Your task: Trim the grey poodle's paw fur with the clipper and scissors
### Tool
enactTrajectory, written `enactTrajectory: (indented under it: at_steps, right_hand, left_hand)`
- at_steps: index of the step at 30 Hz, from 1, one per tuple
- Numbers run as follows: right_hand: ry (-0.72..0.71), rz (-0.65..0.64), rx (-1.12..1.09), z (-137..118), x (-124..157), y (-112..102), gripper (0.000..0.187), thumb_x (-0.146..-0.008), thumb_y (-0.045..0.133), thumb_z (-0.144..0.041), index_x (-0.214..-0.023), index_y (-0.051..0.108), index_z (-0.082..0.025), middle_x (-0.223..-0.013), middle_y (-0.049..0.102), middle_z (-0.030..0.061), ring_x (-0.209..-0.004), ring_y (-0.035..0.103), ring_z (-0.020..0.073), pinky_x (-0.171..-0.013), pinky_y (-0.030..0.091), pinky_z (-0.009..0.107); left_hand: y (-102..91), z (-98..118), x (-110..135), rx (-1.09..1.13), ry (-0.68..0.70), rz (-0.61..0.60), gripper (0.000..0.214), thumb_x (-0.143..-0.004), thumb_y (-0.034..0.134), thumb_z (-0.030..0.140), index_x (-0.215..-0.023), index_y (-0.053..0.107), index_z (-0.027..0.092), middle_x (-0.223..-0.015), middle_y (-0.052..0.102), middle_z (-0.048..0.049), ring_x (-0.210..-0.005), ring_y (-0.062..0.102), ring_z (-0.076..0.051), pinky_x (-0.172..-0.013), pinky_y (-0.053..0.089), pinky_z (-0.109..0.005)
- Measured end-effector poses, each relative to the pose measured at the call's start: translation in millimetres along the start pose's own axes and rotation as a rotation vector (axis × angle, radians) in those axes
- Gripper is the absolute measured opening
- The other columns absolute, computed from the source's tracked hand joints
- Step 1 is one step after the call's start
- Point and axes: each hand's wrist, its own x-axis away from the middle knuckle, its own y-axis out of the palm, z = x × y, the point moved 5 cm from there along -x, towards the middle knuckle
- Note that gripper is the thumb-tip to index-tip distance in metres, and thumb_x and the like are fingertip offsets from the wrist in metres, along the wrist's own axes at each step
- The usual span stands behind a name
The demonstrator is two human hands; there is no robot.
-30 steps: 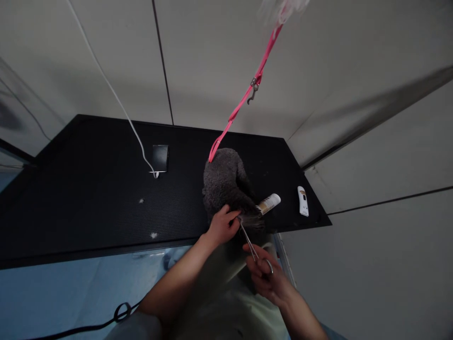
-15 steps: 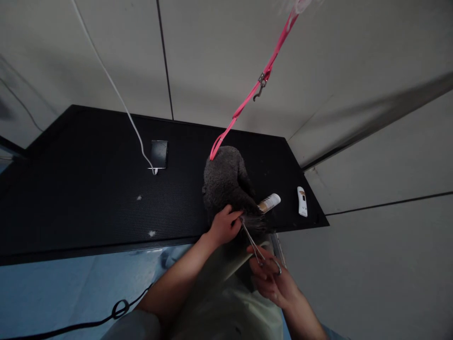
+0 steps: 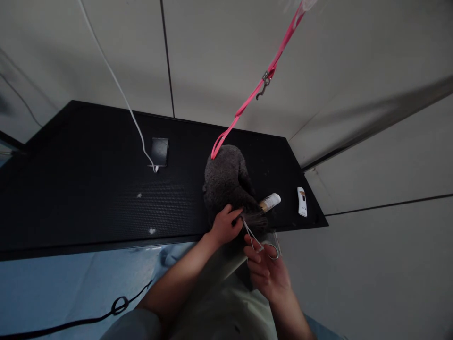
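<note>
A dog with a dark grey, curly coat (image 3: 224, 177) is on the black table near its front edge, its head hard to make out. My left hand (image 3: 226, 225) is closed on its fur by a tuft of longer, straighter hair (image 3: 257, 219). My right hand (image 3: 268, 269) holds a slim metal ring-handled hemostat (image 3: 251, 233), fingers around the handles and shanks apart. Its tip reaches the fur beside my left fingertips, where the jaws are mostly hidden. A pink leash (image 3: 244, 105) runs from the dog up to the upper right.
Behind the tuft a white-and-gold bottle (image 3: 272, 202) lies on its side. A white clipper-like device (image 3: 302, 202) rests near the right end of the black table (image 3: 88, 189). To the left are a phone (image 3: 160, 151) with a white cable (image 3: 123, 97) and bits of white fluff (image 3: 152, 231).
My right hand has shifted slightly up and left and turned with the hemostat, whose shanks look wider apart. My left hand stays at the same fur. The dog has hardly moved.
</note>
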Motion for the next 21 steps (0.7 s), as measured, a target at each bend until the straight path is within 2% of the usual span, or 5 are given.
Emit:
enactTrajectory:
  at_steps: [6, 11, 15, 21]
  right_hand:
    - [-0.004, 0.087, 0.078, 0.4, 2.3, -1.8, 0.033, -0.086, 0.053, -0.032, -0.114, 0.054, -0.014, -0.069, 0.046, -0.0067, -0.042, 0.025, 0.0011, -0.033, 0.023, 0.011]
    - [-0.002, 0.118, 0.135, 1.3, 1.3, -2.8, 0.034, -0.082, 0.061, -0.03, -0.113, 0.057, -0.017, -0.064, 0.04, -0.0092, -0.038, 0.019, -0.0002, -0.029, 0.017, 0.01]
    - [-0.072, 0.161, 0.22, 1.4, 5.2, -5.8, 0.034, -0.078, 0.066, -0.029, -0.109, 0.061, -0.018, -0.059, 0.036, -0.0108, -0.036, 0.013, -0.0018, -0.029, 0.012, 0.01]
    - [-0.072, 0.174, 0.248, 2.5, 8.7, -8.3, 0.032, -0.077, 0.067, -0.029, -0.107, 0.063, -0.018, -0.056, 0.034, -0.011, -0.035, 0.01, -0.0021, -0.028, 0.012, 0.009]
  left_hand:
    - [1.7, -0.1, 2.2, 0.022, 0.024, 0.003, 0.031, -0.081, 0.05, 0.019, -0.107, 0.066, 0.016, -0.081, 0.054, -0.0048, -0.074, 0.054, -0.014, -0.068, 0.049, -0.026]
    - [2.2, 0.7, 3.6, 0.05, 0.021, 0.029, 0.032, -0.081, 0.049, 0.018, -0.108, 0.065, 0.016, -0.085, 0.055, -0.0052, -0.078, 0.055, -0.014, -0.071, 0.049, -0.026]
    - [1.6, 0.4, 3.3, 0.07, 0.01, 0.06, 0.03, -0.08, 0.049, 0.016, -0.105, 0.066, 0.014, -0.08, 0.054, -0.0043, -0.074, 0.054, -0.014, -0.069, 0.049, -0.026]
    - [3.1, 0.8, 2.0, 0.076, 0.004, 0.056, 0.03, -0.081, 0.048, 0.014, -0.104, 0.067, 0.016, -0.08, 0.052, -0.0036, -0.075, 0.053, -0.014, -0.07, 0.049, -0.026]
